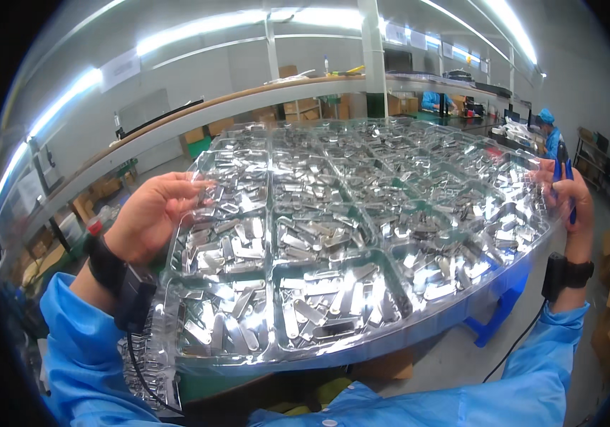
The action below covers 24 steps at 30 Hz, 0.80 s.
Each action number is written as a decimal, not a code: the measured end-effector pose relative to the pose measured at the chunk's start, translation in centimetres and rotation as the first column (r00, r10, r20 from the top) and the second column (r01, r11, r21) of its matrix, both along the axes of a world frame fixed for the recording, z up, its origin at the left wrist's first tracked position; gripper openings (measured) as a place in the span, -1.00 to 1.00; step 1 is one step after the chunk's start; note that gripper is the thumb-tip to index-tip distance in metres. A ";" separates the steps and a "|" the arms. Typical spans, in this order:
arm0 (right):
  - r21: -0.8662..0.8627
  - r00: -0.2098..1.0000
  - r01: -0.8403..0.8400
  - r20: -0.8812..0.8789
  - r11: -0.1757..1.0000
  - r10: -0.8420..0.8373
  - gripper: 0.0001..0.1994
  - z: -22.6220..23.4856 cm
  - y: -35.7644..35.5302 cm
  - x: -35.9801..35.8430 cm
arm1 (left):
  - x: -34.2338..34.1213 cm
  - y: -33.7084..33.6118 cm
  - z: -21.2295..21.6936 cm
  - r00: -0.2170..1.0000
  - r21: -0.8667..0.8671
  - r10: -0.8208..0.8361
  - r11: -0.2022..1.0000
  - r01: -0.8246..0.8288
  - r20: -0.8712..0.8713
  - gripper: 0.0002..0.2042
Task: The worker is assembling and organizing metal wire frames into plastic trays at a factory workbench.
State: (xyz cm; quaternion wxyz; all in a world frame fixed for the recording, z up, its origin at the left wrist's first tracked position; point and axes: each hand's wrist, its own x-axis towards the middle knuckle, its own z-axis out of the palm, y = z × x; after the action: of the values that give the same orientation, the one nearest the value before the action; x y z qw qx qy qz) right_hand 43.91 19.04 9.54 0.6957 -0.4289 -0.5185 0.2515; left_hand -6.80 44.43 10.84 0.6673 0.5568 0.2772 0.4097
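Left hand (150, 217) gripping clear compartment tray (362, 341) of small metal parts (319, 306), right hand (569, 198) clasping far edge, apparently with blue pen (558, 171).

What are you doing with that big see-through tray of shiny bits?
A person in blue sleeves holds up a clear plastic tray, gripping its left edge with the left hand and its right edge with the right hand. The tray's compartments are full of small flat metal pieces. The right hand also holds blue-handled tweezers.
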 end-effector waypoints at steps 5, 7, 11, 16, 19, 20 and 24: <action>0.072 0.994 -0.038 -0.099 0.997 0.045 -0.53 -1.0 -0.1 -0.1 | 0.1 -0.6 -0.9 0.997 0.076 -0.074 0.995 0.072 0.024 -0.76; 0.106 0.984 -0.129 -0.107 0.986 0.140 -0.57 -1.7 0.3 1.6 | -0.2 -0.5 -1.1 0.997 0.088 -0.073 0.994 0.070 0.028 -0.78; 0.060 1.000 -0.017 -0.014 0.998 0.018 -0.57 -1.6 0.0 1.6 | -0.5 -1.2 -1.0 0.988 0.097 -0.147 0.985 0.142 0.042 -0.80; 0.079 0.999 0.018 0.049 0.997 -0.022 -0.53 -2.0 -0.5 2.0 | -1.6 -1.6 0.7 0.995 0.233 -0.097 0.967 0.101 -0.031 -0.81; 0.078 0.992 0.037 0.115 0.996 -0.046 -0.52 -1.6 0.1 0.2 | -1.9 -2.0 0.6 0.992 0.247 -0.125 0.961 0.126 -0.020 -0.80; 0.029 0.988 0.005 0.154 1.000 -0.009 -0.53 -1.1 -0.1 -0.1 | -1.9 -2.0 0.6 0.996 0.244 -0.091 0.966 0.088 0.000 -0.79; 0.051 0.987 -0.026 0.158 0.998 0.018 -0.54 -1.1 0.3 0.2 | -2.5 -2.0 0.5 0.994 0.083 -0.091 0.993 0.086 0.059 -0.80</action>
State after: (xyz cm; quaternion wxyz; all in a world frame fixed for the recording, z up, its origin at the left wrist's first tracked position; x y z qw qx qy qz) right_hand 44.14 19.32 8.46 0.6609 -0.4231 -0.5830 0.2107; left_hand -9.31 42.45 11.35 0.6704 0.5817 0.2147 0.4077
